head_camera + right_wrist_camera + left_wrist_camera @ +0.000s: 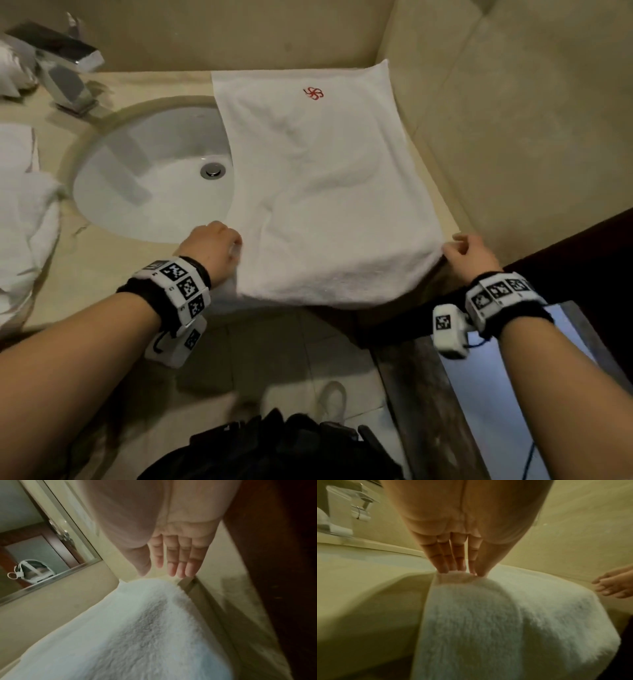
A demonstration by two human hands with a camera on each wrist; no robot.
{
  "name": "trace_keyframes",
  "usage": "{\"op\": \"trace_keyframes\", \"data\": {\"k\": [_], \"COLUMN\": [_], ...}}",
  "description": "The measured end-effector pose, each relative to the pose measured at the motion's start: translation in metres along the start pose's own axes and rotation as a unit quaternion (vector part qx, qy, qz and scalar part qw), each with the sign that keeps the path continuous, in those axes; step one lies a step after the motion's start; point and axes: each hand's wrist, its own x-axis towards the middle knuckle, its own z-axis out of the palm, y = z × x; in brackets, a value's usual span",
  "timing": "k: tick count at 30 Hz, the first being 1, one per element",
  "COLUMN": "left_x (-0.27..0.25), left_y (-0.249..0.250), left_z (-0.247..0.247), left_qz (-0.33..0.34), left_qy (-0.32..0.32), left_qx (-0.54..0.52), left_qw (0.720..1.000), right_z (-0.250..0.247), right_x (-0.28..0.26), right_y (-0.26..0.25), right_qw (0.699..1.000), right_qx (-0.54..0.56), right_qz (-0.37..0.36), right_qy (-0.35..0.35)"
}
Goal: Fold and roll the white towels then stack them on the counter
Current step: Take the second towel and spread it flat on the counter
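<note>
The worktop (102, 260) runs under and ahead of both hands, beige, with its front edge just below the wrists. The towel (325, 192) lies flat on it between the two hands and stretches away from them to the back wall; its near edge droops over the worktop's front edge, and its left side overhangs the sink (154, 178). The sink sits ahead of the left hand, just beyond its knuckles, with a drain (212, 170) near the towel's edge. More white cloth (27, 219) is heaped well to the left of the left hand, and the tap (65, 68) stands far ahead of that hand, at the back of the worktop. A small red logo (313, 93) marks the towel's far end, well ahead of both hands.

The left hand (214, 248) is at the towel's near left corner; in the left wrist view its fingers (443, 561) and thumb come together on a raised ridge of the towel (488, 615), pinching it. The right hand (469, 255) is at the near right corner, thumb beside the towel's edge. In the right wrist view its fingers (173, 561) are straight and spread just above the towel (137, 628), holding nothing.
</note>
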Motion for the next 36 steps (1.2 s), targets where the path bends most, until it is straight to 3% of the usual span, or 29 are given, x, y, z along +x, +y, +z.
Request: {"op": "trace_keyframes", "data": {"k": [4,7,9,13,14,16,17,19,21,25,28,30,33,36], "left_x": [0.003,0.007,0.008,0.006,0.006,0.005,0.005,0.003,0.002,0.008,0.041,0.076,0.139,0.205], "left_y": [0.004,0.006,0.007,0.007,0.008,0.01,0.011,0.013,0.014,0.011,-0.001,-0.017,-0.045,-0.078], "left_z": [0.012,0.01,0.009,0.008,0.007,0.005,0.004,-0.001,-0.007,-0.026,-0.048,-0.062,-0.073,-0.074], "left_qz": [-0.041,-0.079,-0.098,-0.125,-0.129,-0.137,-0.139,-0.136,-0.125,-0.124,-0.145,-0.159,-0.187,-0.245], "left_qy": [0.043,0.016,-0.01,-0.034,-0.037,-0.052,-0.064,-0.092,-0.131,-0.21,-0.12,-0.042,0.009,0.02], "left_qx": [-0.007,-0.011,-0.009,-0.007,-0.006,-0.006,-0.004,0.008,0.018,-0.04,-0.102,-0.12,-0.159,-0.24], "left_qw": [0.998,0.997,0.995,0.992,0.991,0.989,0.988,0.986,0.983,0.969,0.977,0.979,0.969,0.939], "right_z": [0.016,0.021,0.019,0.005,0.002,-0.001,-0.001,0.003,0.008,0.003,0.005,0.009,0.013,0.02], "right_x": [0.055,0.075,0.081,0.095,0.101,0.107,0.107,0.101,0.101,0.111,0.128,0.15,0.192,0.234], "right_y": [-0.013,-0.024,-0.034,-0.044,-0.045,-0.045,-0.045,-0.044,-0.045,-0.065,-0.095,-0.12,-0.151,-0.176], "right_qw": [0.999,0.998,0.988,0.919,0.926,0.984,0.997,0.997,0.984,0.966,0.937,0.947,0.967,0.969], "right_qx": [-0.004,0.002,0.125,0.343,0.333,0.161,0.071,-0.056,-0.148,-0.239,-0.305,-0.253,-0.183,-0.197], "right_qz": [-0.011,-0.022,0.005,0.1,0.088,0.024,-0.007,-0.061,-0.093,-0.084,-0.167,-0.198,-0.171,-0.144], "right_qy": [-0.036,-0.059,-0.091,-0.164,-0.153,-0.076,-0.037,-0.012,-0.035,-0.052,-0.004,-0.014,-0.043,-0.05]}}
